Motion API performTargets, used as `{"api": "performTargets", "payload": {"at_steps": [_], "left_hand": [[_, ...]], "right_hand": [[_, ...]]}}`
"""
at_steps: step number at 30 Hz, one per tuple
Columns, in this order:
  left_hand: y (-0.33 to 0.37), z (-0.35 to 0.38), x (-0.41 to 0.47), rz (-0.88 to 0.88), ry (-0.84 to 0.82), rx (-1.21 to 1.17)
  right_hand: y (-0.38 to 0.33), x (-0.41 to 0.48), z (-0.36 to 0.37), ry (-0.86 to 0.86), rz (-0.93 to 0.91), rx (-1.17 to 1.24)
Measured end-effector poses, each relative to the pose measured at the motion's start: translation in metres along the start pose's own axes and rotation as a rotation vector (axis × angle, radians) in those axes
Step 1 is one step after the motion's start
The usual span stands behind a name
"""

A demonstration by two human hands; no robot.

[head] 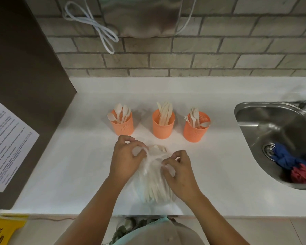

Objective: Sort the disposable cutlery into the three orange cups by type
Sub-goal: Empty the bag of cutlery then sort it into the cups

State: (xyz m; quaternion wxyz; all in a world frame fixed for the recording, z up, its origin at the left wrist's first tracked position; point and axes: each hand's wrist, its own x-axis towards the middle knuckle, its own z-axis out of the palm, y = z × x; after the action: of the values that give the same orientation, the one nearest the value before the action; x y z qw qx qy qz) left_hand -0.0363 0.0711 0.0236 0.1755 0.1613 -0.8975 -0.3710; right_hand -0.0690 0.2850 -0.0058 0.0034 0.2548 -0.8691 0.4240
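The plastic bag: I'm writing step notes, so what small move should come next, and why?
Probably pull the top of the plastic bag apart to open it. The left hand and right hand both pinch its gathered top, most of the cutlery lies inside, and the orange cups behind already hold spoons, knives and forks.

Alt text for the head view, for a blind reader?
The left hand and right hand pinch the gathered top of a clear plastic bag of cutlery on the white counter. Behind it stand three orange cups: spoon cup left, knife cup middle, fork cup right. A steel sink holding cloth sits far right.
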Motion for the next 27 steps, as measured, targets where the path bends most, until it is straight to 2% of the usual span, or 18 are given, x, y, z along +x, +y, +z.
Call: {"api": "performTargets", "payload": {"at_steps": [2,7,12,15,19,22,24,27], "left_hand": [[0.005,-0.006,0.010,-0.085,0.061,-0.090],[0.019,-0.019,0.028,-0.525,0.085,-0.512],[0.031,-0.018,0.028,-0.559,-0.039,-0.522],[0.035,-0.018,0.030,-0.563,-0.069,-0.531],[0.038,-0.023,0.041,-0.661,-0.069,-0.615],[0.036,-0.026,0.046,-0.779,-0.078,-0.702],[0.034,-0.026,0.045,-0.825,-0.074,-0.714],[0.039,-0.029,0.041,-0.871,-0.072,-0.835]], "right_hand": [[0.003,-0.003,-0.004,0.053,-0.013,0.063],[0.006,-0.016,-0.023,0.024,0.021,0.278],[-0.010,-0.003,-0.026,0.092,0.113,0.327],[-0.013,0.009,-0.020,0.004,0.145,0.134],[-0.015,0.004,-0.027,-0.309,0.102,-0.136],[-0.017,-0.004,-0.039,-0.425,0.068,-0.427],[-0.020,-0.004,-0.048,-0.433,0.082,-0.486],[-0.023,-0.002,-0.061,-0.436,0.073,-0.371]]}}
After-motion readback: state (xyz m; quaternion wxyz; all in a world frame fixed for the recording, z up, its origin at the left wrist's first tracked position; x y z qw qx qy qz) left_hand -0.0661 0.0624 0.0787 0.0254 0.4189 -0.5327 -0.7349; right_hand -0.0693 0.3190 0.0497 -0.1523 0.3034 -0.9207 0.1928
